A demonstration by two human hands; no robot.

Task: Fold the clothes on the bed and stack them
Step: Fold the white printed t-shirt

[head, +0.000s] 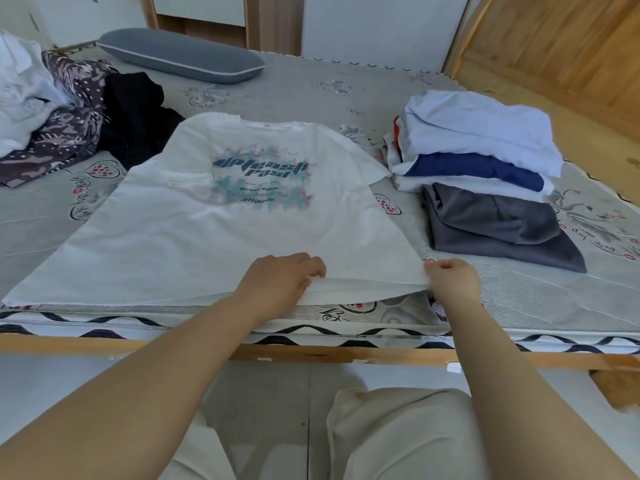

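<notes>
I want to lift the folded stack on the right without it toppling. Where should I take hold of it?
Grip the dark grey garment at the bottom of the folded stack, sliding flat hands under it from the left and right sides. It is the widest layer and sticks out beyond the pieces above, so it probably carries the blue garment and the pale top piece, which look looser.

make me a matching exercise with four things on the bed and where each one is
Things:
1. white t-shirt
2. folded stack
3. grey pillow
4. black garment

Places:
A. far end of the bed
B. right side of the bed
C. spread flat in the middle
D. in the unfolded heap on the left

Pairs: 1-C, 2-B, 3-A, 4-D
</notes>
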